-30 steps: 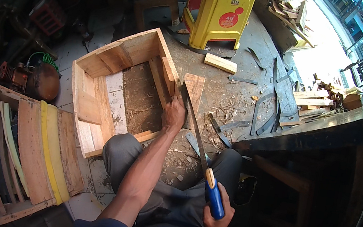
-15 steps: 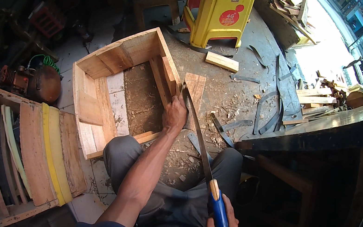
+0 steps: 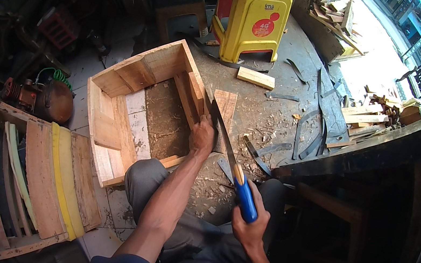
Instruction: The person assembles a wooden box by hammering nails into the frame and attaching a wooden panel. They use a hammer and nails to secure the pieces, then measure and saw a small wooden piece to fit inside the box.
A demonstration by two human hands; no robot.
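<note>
My right hand (image 3: 252, 222) is closed round the blue handle of a handsaw (image 3: 227, 137). The saw's long blade points away from me and slants left, lying at the right side of an open wooden frame (image 3: 106, 128). Around the near end of that side, close beside the blade, my left hand (image 3: 202, 136) is closed on the wood. The frame is made of pale boards and rests on the floor, leaning by my left knee. Whether the saw's teeth are in the wood is hard to make out. A loose board (image 3: 224, 106) lies just right of the blade.
A yellow plastic stool (image 3: 254, 23) stands ahead, with a short wood block (image 3: 256, 78) before it. Dark strips (image 3: 307, 119) and shavings litter the floor. At left is a slatted wooden piece (image 3: 43, 177); at right, a dark-sided bench (image 3: 364, 160) and scrap wood (image 3: 365, 116).
My right hand has pushed the saw forward and to the left, so the blade reaches farther along the frame's side. My left hand keeps its hold. The view has shifted slightly.
</note>
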